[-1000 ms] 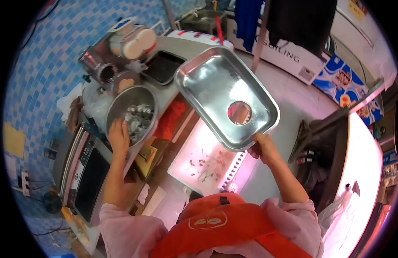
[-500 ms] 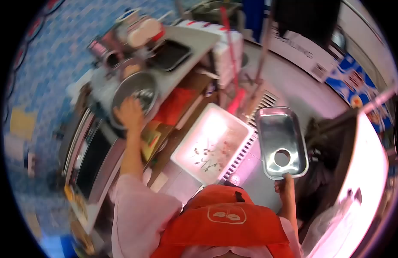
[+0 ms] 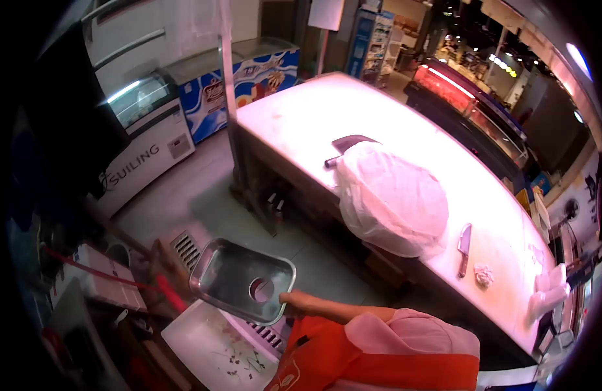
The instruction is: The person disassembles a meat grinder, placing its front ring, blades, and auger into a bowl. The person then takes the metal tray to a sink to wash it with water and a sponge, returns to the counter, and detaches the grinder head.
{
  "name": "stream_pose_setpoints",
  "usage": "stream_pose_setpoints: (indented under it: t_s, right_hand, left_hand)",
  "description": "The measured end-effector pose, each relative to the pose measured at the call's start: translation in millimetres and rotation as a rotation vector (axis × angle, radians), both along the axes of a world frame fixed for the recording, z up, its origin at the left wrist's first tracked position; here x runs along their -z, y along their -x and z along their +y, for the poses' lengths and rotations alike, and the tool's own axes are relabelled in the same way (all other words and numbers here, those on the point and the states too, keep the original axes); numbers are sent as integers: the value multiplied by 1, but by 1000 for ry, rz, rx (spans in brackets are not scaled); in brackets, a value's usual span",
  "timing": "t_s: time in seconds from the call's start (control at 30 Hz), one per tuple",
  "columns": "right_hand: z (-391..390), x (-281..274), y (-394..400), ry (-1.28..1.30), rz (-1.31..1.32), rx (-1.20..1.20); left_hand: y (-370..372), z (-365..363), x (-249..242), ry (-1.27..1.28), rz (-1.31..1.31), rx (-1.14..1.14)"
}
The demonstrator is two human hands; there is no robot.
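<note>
My right hand (image 3: 293, 303) is closed on the near corner of a rectangular stainless steel tray (image 3: 232, 277). The tray has a raised rim and a round hole toward the end I hold, and floor shows through the hole. It hangs in the air, overlapping a white plastic tub (image 3: 183, 335) below it. Scraps of green leaves and stems lie on the tub's bottom. My left hand is outside the picture.
A long, brightly lit table (image 3: 301, 107) carries a cleaver (image 3: 353, 141), a plastic-wrapped bundle (image 3: 398, 195), a knife (image 3: 464, 249) and a crumpled cloth (image 3: 484, 275). A post (image 3: 228, 72) stands near its left corner. Chest freezers (image 3: 148, 159) line the back, and a floor grate (image 3: 185, 249) lies left.
The view has swung right from the counter to the long table. My left hand, earlier in a metal bowl, has left the picture. My right hand still holds the tray.
</note>
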State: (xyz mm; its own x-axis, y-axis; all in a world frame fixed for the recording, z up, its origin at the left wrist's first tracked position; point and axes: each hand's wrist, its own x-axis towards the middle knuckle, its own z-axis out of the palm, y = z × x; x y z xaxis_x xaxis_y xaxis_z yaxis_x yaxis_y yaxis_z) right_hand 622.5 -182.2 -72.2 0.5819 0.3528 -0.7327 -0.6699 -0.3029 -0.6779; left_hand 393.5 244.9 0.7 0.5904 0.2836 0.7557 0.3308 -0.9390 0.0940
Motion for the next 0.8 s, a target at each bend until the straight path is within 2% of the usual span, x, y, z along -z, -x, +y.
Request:
stream_pose_setpoints:
  t_s: [0.1, 0.2, 0.27, 0.3, 0.33, 0.37, 0.4, 0.43, 0.47, 0.5, 0.57, 0.6, 0.67, 0.77, 0.8]
  right_hand:
    - [5, -3, -38, 47, -24, -35]
    - [-13, 13, -82, 82, -51, -86]
    - [-21, 11, -101, 40, -61, -90]
    - [-26, 9, -107, 37, -72, -37]
    - [-15, 17, -124, 119, -37, -4]
    - [-13, 6, -118, 177, -27, 10]
    - [-13, 17, -119, 203, -130, -26]
    - [-14, 28, -124, 239, -274, -133]
    - [-16, 49, -133, 261, -263, -112]
    - [-5, 52, -134, 149, -227, -30]
    - [9, 59, -126, 83, -35, -46]
    - [14, 75, -155, 52, 51, -28]
    - [22, 100, -172, 24, -66, -46]
    - [25, 54, -195, 109, -159, -95]
    - [28, 63, -204, 144, -134, -136]
  left_hand:
    - [-29, -5, 13, 266, 130, 39]
    - [-51, -1, 58, 257, 459, -289]
    - [-83, 12, 98, 215, 526, -247]
    - [-100, 20, 111, 344, 603, -237]
    - [-101, 24, 142, 486, 688, -236]
    - [-78, 62, 218, 724, 502, -62]
    - [-105, 51, 232, 738, 637, -46]
    - [-128, 29, 226, 730, 795, -69]
    - [-154, 8, 227, 744, 918, -78]
    - [-169, -2, 235, 746, 1019, -93]
    - [-195, -17, 243, 744, 1155, -92]
    - [-221, -18, 234, 736, 1232, -121]
    - [-244, -13, 240, 738, 1317, -136]
    - [-267, -6, 251, 734, 1399, -146]
    - [-275, -1, 255, 732, 1420, -146]
